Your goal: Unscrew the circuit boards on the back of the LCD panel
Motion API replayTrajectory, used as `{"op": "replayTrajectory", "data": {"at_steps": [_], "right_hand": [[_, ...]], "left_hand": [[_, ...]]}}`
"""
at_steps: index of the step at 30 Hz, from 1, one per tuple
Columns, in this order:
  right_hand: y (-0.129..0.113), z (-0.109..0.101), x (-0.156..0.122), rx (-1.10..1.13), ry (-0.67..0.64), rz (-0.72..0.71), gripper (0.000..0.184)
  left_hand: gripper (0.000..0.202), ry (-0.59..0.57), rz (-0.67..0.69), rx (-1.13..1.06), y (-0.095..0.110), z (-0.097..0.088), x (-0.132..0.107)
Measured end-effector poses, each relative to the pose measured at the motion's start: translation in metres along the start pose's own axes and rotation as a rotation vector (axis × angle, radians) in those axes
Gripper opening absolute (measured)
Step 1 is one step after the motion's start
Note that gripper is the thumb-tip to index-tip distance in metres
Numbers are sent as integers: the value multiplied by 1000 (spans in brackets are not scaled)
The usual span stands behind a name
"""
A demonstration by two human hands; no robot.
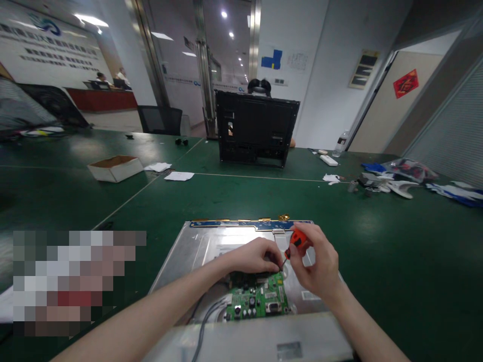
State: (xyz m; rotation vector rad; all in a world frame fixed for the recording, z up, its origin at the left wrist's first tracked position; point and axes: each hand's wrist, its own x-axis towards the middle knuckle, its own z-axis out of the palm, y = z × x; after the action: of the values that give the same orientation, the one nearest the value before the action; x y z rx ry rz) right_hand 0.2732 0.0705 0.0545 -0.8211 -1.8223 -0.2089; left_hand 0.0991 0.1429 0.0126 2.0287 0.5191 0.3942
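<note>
- Green table (211,201) runs wide through an office hall with glass doors and white walls behind it.
- Head view, near: a metal panel (196,241) lies flat on the table, just in front of the person, with a blue strip (234,223) along its far edge.
- A green board (260,301) sits on the panel's near half, and grey cables (206,311) curve off its left side.
- Right hand (317,266) is closed round an orange screwdriver (298,240), fingers wrapped on the handle; the shaft slants down and left to the board's far edge.
- Left hand (251,256) rests at that same edge, fingers curled down beside the tip; whether they pinch anything cannot be told.
- Head view, far: a black frame (256,128) stands upright across the table, with a person's head (259,87) showing above it.
- A box (115,168) and papers (179,176) lie to the left, and a bottle (340,143) stands to the right.
</note>
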Motion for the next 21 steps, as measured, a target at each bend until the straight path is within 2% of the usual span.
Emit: {"op": "replayTrajectory", "data": {"at_steps": [11, 17, 21], "right_hand": [[5, 4, -1, -38, -23, -5, 43], [3, 3, 0, -34, -46, 23, 49], [2, 2, 1, -3, -47, 53, 45]], "left_hand": [[13, 35, -20, -9, -2, 1, 0], [14, 13, -15, -33, -1, 1, 0], [13, 7, -7, -28, 0, 1, -1]]}}
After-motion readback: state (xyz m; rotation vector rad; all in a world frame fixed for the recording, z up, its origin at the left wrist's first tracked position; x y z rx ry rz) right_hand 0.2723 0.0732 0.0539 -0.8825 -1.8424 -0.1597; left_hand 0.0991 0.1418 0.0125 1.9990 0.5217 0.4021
